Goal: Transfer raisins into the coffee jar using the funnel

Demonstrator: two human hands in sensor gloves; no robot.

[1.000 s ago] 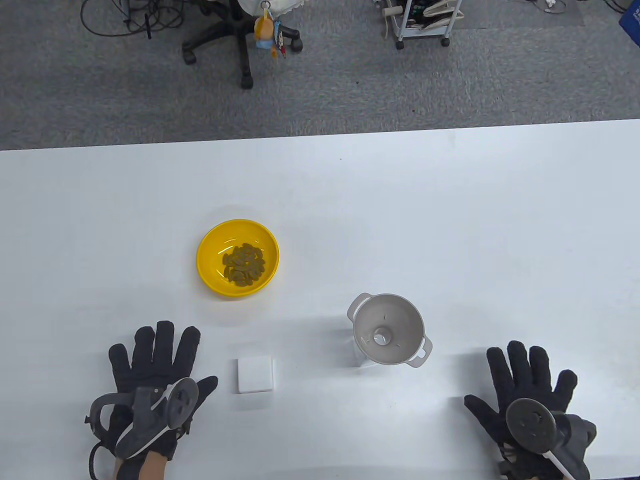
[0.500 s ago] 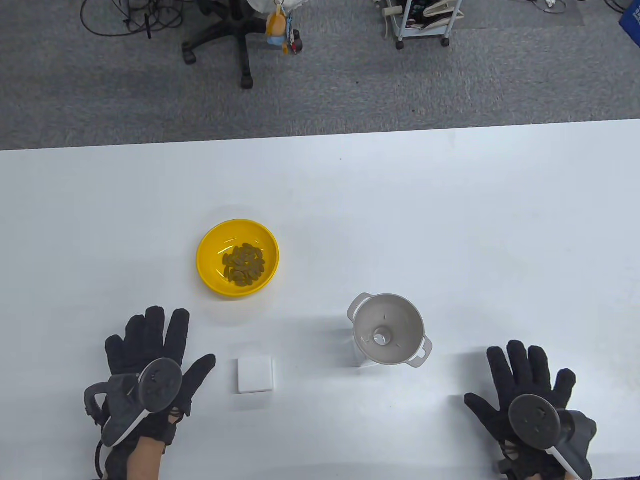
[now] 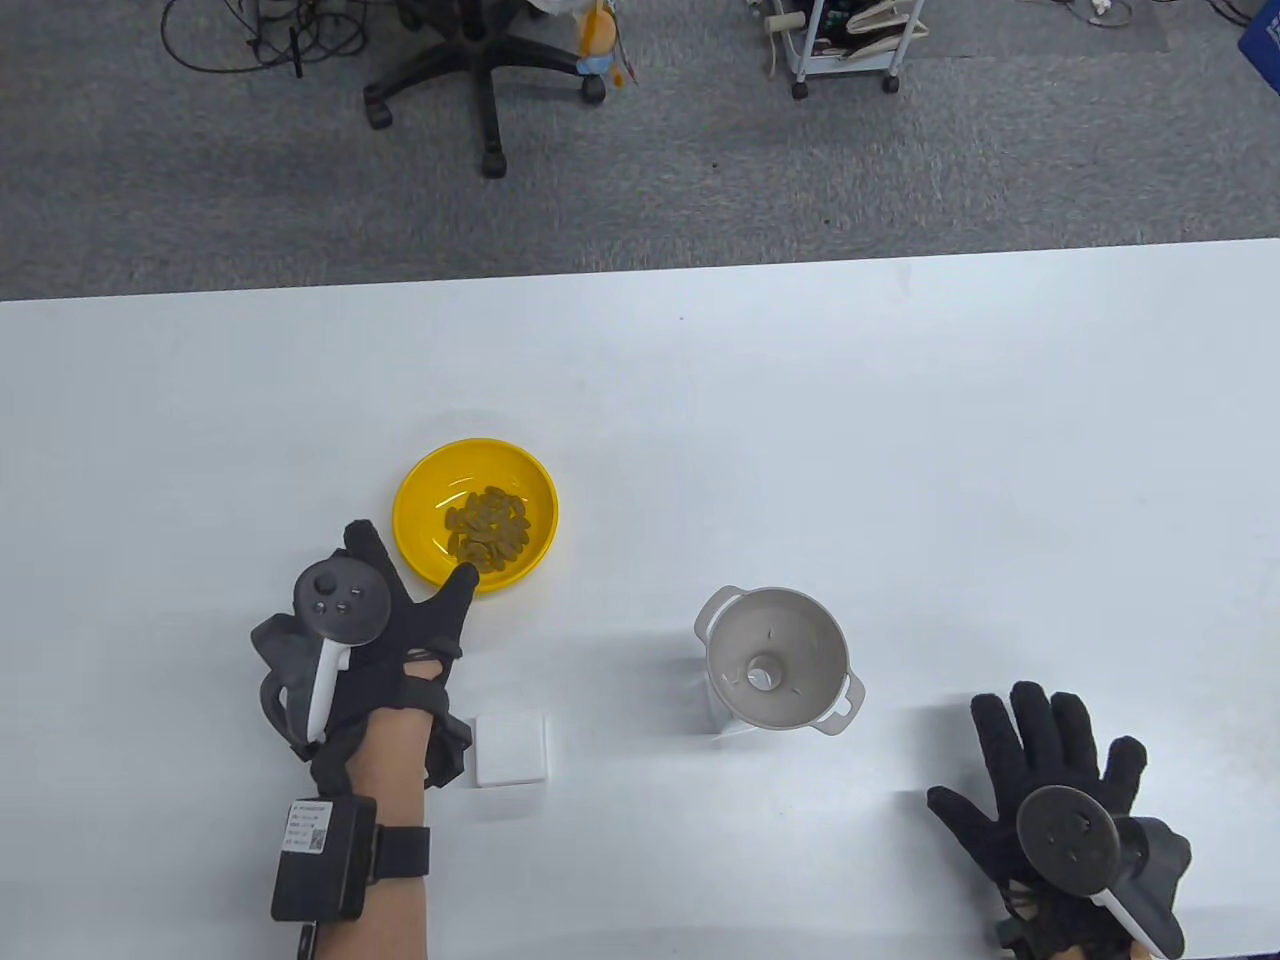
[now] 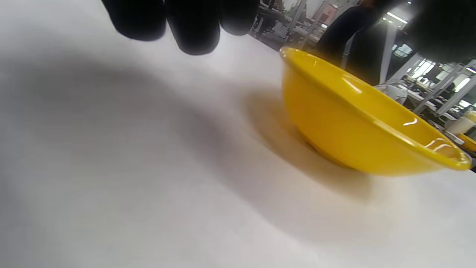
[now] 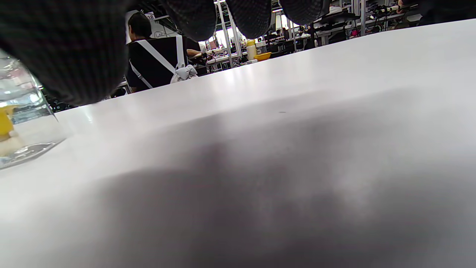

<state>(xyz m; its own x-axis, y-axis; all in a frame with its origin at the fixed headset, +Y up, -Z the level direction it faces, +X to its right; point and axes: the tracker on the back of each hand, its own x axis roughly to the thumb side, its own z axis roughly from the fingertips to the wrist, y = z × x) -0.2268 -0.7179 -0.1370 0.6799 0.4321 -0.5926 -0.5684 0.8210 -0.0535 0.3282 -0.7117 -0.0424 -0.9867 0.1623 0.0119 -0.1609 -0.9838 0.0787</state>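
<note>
The left hand [image 3: 385, 625] reaches the near-left rim of the yellow bowl [image 3: 415, 500] holding the raisins [image 3: 487, 528], its grip spread and empty. The right hand [image 3: 1045, 770] lies flat on the desk [image 3: 900, 400], right of the funnel [image 3: 775, 655] atop the jar [image 5: 22, 126].

white table [image 3: 900, 420], yellow bowl [image 3: 420, 500], jar [image 3: 722, 715], white lid [image 3: 511, 749]

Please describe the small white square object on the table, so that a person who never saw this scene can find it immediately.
On the white table, look at the near edge between the left hand and the grey funnel. The white square piece lies flat there, just right of the left wrist. Unlike the yellow bowl and the funnel, it is flat, square and almost the table's colour.
</note>
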